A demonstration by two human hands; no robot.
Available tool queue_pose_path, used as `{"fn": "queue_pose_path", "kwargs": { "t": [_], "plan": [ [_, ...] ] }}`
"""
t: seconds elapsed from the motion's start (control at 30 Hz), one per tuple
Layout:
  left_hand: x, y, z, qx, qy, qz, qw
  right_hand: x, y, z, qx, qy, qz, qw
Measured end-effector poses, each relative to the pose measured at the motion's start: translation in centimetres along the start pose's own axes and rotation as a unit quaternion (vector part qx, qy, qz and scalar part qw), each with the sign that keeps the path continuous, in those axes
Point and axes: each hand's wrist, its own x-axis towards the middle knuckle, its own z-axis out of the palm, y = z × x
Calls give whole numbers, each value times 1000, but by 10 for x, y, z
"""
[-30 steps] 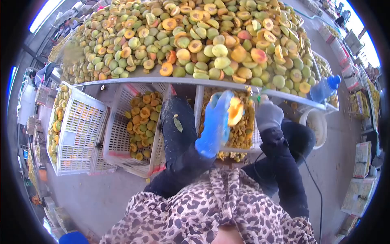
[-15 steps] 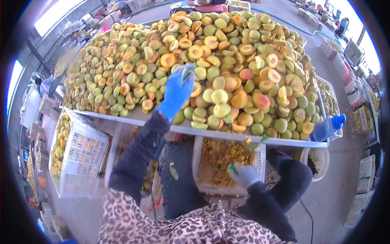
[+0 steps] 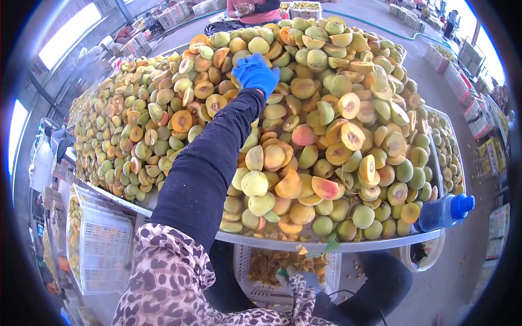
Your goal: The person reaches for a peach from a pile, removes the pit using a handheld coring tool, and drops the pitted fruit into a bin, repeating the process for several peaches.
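Note:
A large heap of green and orange apricot-like fruit (image 3: 326, 125), many pieces cut in half, covers the table (image 3: 375, 246) in front of me. My left hand (image 3: 255, 73), in a blue glove, reaches far into the upper middle of this heap. Its fingers curl down onto the fruit, and the fingertips are hidden. Low down, over the crate of yellowish fruit pieces (image 3: 263, 266) under the table edge, my right hand (image 3: 305, 279) wears a pale glove. It is closed on a small green object (image 3: 282, 275) and is partly covered by my patterned clothing.
A blue bottle (image 3: 443, 211) lies at the table's right corner, above a white bucket (image 3: 429, 255). White crates (image 3: 103, 244) stand at the lower left. Across the heap sits a person in a pink top (image 3: 255, 15). Stacked crates line the right side.
My left hand has moved farther across the heap, away from me, and its fingers now bend onto the fruit. The view has shifted closer over the table. My right hand stays low near the crate.

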Motion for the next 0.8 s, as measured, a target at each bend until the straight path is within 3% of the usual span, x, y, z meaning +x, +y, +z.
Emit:
{"fn": "queue_pose_path", "kwargs": {
  "t": [0.17,0.23,0.3,0.37,0.4,0.43,0.5,0.57,0.6,0.63,0.7,0.8],
  "plan": [
    [-12,4,8,-50,-38,75,995,-1,-1,-1,5,-17,14,1000],
    [-21,7,5,-179,1,15,984,-3,-3,0,-1,-20,18,1000],
    [-33,4,-2,-226,21,14,974,-4,-8,-5,-9,-14,16,1000],
    [-47,-5,-13,-395,-40,37,917,-6,-13,-12,3,13,4,1000],
    [-56,-9,-18,-601,-102,-74,789,-5,-9,-12,-18,-1,8,1000],
    [-73,-6,-35,-816,-120,-210,526,-5,-7,-13,-39,-17,13,999],
    [-131,-20,-101,-886,-159,-339,272,-14,-16,-19,23,91,-33,995],
    [-176,-32,-119,-906,-251,-291,175,-18,-32,-40,45,203,-95,973],
    [-204,-35,-121,-904,-255,-279,200,-18,-44,-54,98,236,-106,961],
    [-230,-37,-135,-895,-302,-284,161,-17,-56,-73,148,272,-115,944],
    [-278,-31,-162,-891,-303,-240,237,-24,-91,-114,186,285,-117,933],
    [-331,-21,-200,-898,-267,-195,291,-29,-101,-116,155,248,-83,953]
  ]
}}
